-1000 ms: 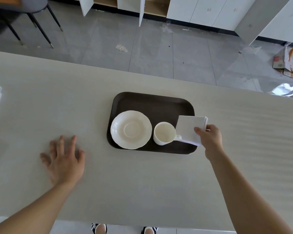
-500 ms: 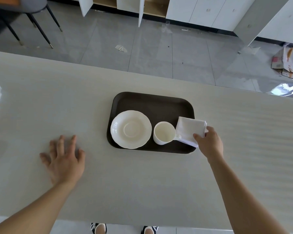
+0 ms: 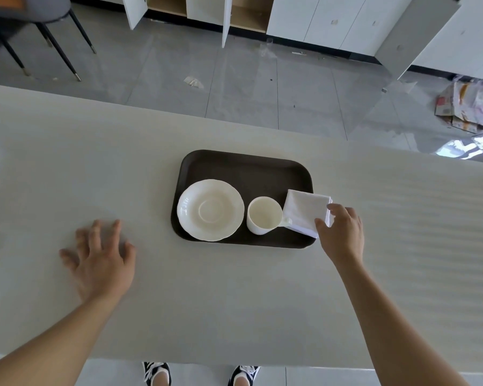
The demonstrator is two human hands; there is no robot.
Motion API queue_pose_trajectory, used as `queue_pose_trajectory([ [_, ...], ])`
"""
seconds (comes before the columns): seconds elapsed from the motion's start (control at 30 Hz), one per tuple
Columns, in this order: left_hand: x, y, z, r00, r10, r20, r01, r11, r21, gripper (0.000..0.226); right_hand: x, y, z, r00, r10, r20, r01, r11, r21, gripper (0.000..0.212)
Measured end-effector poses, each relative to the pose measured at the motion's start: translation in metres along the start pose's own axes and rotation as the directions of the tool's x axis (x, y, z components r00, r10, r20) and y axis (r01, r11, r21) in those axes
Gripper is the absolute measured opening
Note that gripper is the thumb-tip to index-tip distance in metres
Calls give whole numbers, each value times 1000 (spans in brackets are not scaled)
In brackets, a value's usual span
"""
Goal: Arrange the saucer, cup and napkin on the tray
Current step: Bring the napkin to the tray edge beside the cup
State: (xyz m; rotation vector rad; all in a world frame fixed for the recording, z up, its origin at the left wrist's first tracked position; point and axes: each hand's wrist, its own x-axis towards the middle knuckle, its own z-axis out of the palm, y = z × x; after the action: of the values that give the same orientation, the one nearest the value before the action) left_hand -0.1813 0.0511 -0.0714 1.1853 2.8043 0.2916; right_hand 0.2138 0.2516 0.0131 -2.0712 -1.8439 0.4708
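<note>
A dark brown tray point(image 3: 243, 168) lies in the middle of the pale table. On its left part rests a white saucer point(image 3: 210, 209), and an empty white cup point(image 3: 264, 215) stands upright just right of it. A folded white napkin point(image 3: 304, 210) lies at the tray's right end, its right edge over the rim, touching the cup's handle. My right hand point(image 3: 342, 232) pinches the napkin's near right corner between thumb and fingers. My left hand point(image 3: 101, 257) rests flat on the table well left of the tray, fingers spread, holding nothing.
The table's far edge runs behind the tray, with grey floor beyond. White cabinets point(image 3: 304, 18) with open doors line the back. A chair's legs point(image 3: 53, 43) stand at the far left, and crumpled paper point(image 3: 463, 107) lies on the floor at the right.
My right hand has lowered the napkin onto the tray's right end and slid a little toward me. The left hand stays flat on the table.
</note>
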Motion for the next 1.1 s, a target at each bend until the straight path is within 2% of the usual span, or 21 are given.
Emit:
queue_pose_trajectory([
  [0.27,1,9,-5,992,-19,122,12,998,62,63,-18,-21,0,992,-118,39,118,993,4,34],
  [0.4,10,23,-10,979,-98,179,88,994,61,59,-19,-35,-2,984,-172,49,170,985,35,31],
  [0.57,18,62,-9,981,-96,168,107,993,-54,63,-9,-53,-5,972,-230,41,226,971,74,22],
  [0.8,9,71,12,992,-33,118,34,999,-5,64,17,-99,-6,936,-345,65,338,937,91,16],
  [0.97,11,72,17,994,-39,104,38,999,12,64,35,-139,17,848,-467,252,471,881,49,20],
  [1.1,13,72,17,993,-60,104,57,998,25,65,49,-159,45,769,-449,455,516,857,-25,30],
])
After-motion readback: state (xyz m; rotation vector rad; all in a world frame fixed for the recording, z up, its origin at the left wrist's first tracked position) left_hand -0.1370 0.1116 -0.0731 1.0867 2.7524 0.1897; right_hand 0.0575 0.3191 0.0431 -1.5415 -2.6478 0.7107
